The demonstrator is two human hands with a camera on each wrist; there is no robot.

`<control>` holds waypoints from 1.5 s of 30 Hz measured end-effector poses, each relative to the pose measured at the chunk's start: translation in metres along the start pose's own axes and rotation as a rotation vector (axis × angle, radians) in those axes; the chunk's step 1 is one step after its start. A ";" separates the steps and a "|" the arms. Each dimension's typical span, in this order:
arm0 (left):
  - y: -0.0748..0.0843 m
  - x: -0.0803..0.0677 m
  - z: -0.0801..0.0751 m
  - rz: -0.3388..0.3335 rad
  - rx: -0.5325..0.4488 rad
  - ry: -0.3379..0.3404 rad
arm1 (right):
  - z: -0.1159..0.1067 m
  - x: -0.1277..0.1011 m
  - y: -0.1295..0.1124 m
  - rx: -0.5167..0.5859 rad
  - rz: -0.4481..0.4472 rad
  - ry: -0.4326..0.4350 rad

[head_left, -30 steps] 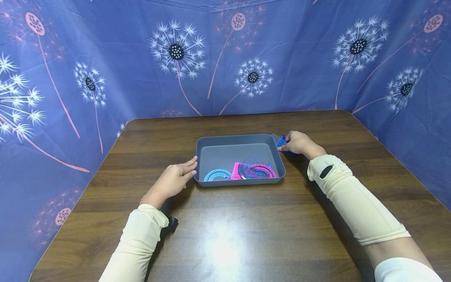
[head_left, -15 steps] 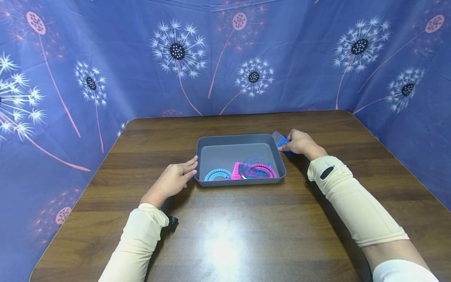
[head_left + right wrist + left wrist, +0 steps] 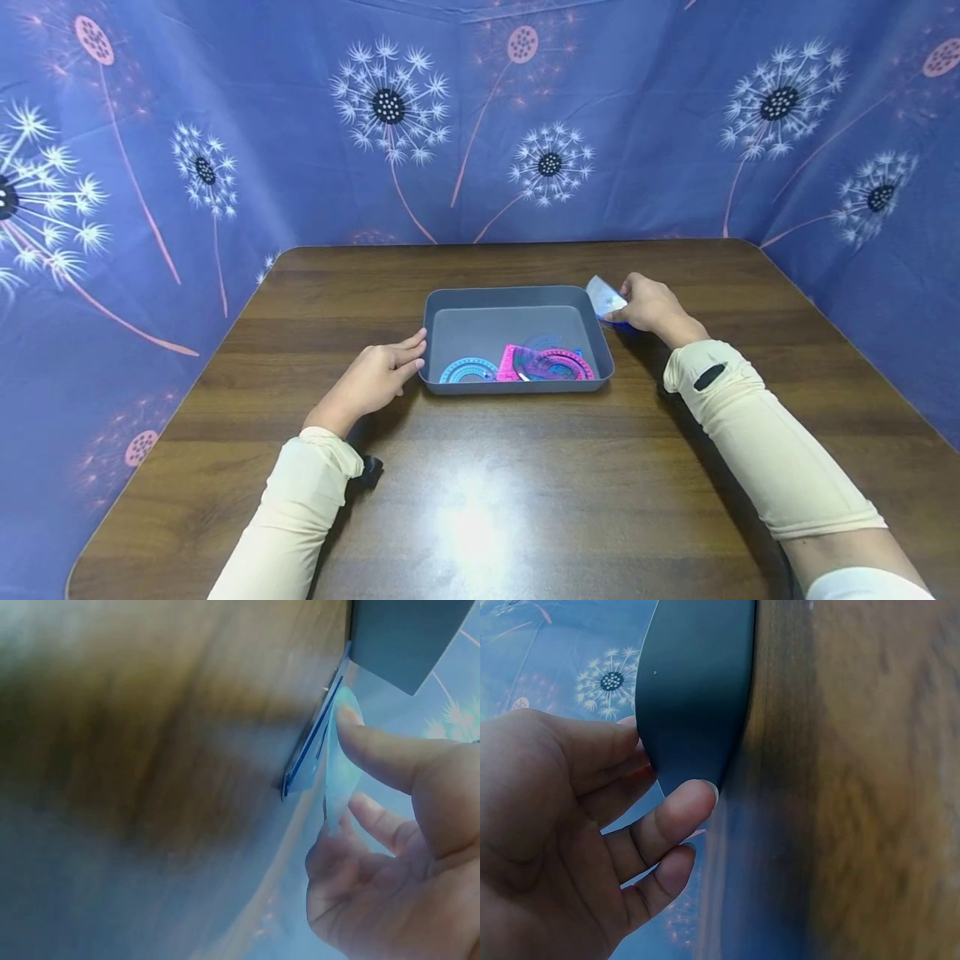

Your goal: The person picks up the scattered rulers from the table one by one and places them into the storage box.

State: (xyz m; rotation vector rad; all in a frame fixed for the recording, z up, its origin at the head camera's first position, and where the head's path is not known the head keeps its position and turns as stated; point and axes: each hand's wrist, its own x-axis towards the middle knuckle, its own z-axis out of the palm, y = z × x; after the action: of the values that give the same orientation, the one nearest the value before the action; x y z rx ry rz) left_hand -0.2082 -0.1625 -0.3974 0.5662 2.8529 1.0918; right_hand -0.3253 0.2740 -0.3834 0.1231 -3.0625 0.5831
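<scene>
Left hand (image 3: pixel 372 379) rests on the worktop (image 3: pixel 480 500), straight fingers (image 3: pixel 676 814) pressed against the left wall of the grey tray (image 3: pixel 517 297), likely bracing it against sliding. Right hand (image 3: pixel 654 306) sits at the tray's far right corner, thumb and fingers (image 3: pixel 375 746) pinching a translucent blue ruler piece (image 3: pixel 604 297), lifted off a darker blue piece (image 3: pixel 309 756) lying flat just beside the tray. Blue and pink protractors (image 3: pixel 517 367) are piled at the tray's near wall.
</scene>
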 end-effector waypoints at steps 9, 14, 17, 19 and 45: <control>0.003 0.000 0.000 0.000 -0.016 -0.008 | -0.008 -0.011 0.006 0.087 -0.064 0.108; 0.002 -0.002 0.000 -0.002 -0.011 -0.003 | -0.012 -0.023 0.009 0.186 -0.093 0.219; 0.003 -0.004 0.000 -0.009 -0.005 -0.006 | -0.017 -0.035 0.012 0.259 -0.092 0.329; 0.002 -0.004 0.001 -0.001 -0.004 -0.010 | -0.021 -0.044 0.012 0.298 -0.087 0.404; 0.000 -0.007 0.006 0.015 -0.016 0.005 | 0.012 -0.110 -0.041 0.367 -0.338 0.215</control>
State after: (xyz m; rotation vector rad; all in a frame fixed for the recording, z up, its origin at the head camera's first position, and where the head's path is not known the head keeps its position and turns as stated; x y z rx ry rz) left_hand -0.2011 -0.1613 -0.4029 0.5855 2.8460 1.1184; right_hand -0.2123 0.2396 -0.3833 0.5315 -2.6135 1.0419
